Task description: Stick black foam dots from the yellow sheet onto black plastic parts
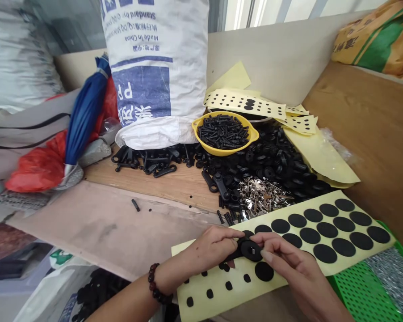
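Note:
My left hand (215, 247), with a dark bead bracelet on the wrist, grips a black plastic part that ends in a round disc (251, 250). A small pale rectangle shows at the disc's middle. Thumb and fingers of my right hand (285, 258) are closed on the disc's right edge. Under both hands lies a pale yellow backing sheet (235, 297) with rows of round black pads (327, 229). Smaller black dots sit along its lower left. Just beyond the sheet is a heap of small shiny metal clips (263, 196).
A yellow basin (225, 153) of ribbed black pieces stands among heaped black plastic parts (282, 156). Behind rises a white sack (188, 58). At left are a blue umbrella (86, 109) and a red plastic bag (37, 165). A green basket (358, 288) holds metal bits at lower right.

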Available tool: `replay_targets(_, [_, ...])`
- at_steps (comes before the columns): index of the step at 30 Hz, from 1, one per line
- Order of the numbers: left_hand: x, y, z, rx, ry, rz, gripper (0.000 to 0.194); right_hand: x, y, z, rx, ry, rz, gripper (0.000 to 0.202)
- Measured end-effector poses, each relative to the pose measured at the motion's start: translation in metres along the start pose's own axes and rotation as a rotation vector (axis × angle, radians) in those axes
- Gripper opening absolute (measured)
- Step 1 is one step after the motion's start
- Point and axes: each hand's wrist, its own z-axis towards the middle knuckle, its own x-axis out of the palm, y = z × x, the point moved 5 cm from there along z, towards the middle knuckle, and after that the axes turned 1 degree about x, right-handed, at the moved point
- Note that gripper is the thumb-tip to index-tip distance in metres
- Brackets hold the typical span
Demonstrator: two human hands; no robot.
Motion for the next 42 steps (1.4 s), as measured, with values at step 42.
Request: replay_targets(42, [0.001,0.028,0.003,0.096,-0.033,-0.055,0.033,0.013,0.008,-0.001,0.053,-0.096,0.03,0.023])
